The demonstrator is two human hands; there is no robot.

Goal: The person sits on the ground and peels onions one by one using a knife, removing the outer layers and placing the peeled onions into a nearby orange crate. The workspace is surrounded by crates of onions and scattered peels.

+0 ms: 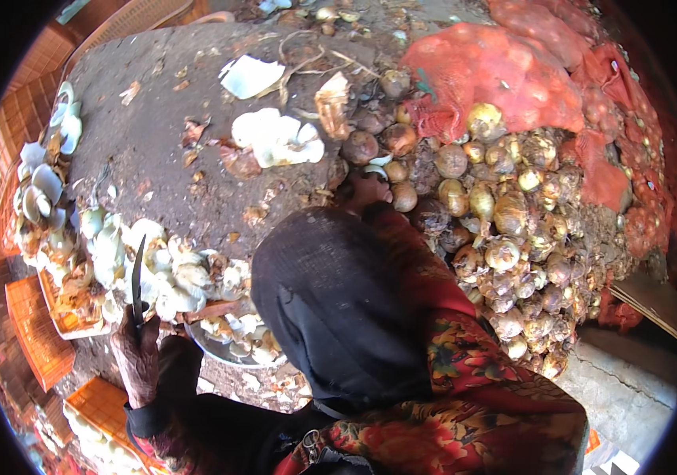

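Observation:
A knife (pixel 138 276), its dark blade pointing up, is gripped in my left hand (pixel 136 356) at the lower left. Beyond the blade lies a heap of pale onion skins and trimmings (pixel 187 276). My right hand (pixel 368 189) reaches to the near side of a large pile of unpeeled onions (pixel 502 214). The fingers are in shadow among onions, so whether one is held is hidden. Close by lie a brown onion (pixel 360 147) and another onion (pixel 404 196). A black cloth head covering (pixel 338 297) fills the middle and hides what lies below it.
Red mesh sacks of onions (pixel 499 74) lie at the upper right. Pale onion pieces (pixel 276 139) rest on the dirty ground (pixel 142 119). A metal basin (pixel 225 358) holds trimmings. Orange plastic crates (pixel 41 332) line the left. A board (pixel 650 309) lies at the right.

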